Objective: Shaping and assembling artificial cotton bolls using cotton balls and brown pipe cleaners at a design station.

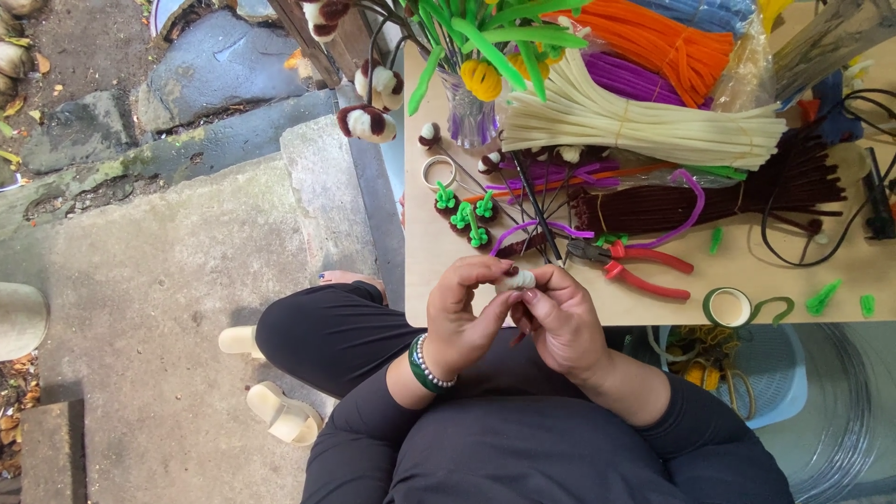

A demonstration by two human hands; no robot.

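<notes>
Both my hands meet just at the near edge of a wooden table [747,261]. My left hand [459,315] and my right hand [560,322] pinch a small cream fuzzy piece [516,278] between their fingertips. A dark stem seems to run down from it under my right fingers. On the table just beyond lie red-handled pliers [635,264], small brown pieces with green tufts [464,217] and a roll of green tape [728,306].
Bundles of cream [644,123], orange [663,37], purple and dark brown [709,201] pipe cleaners cover the table. A glass vase [469,117] holds green stems and fuzzy brown-and-cream flowers. Black cables lie at right. A blue basket [770,373] stands under the table; sandals lie on the stone floor.
</notes>
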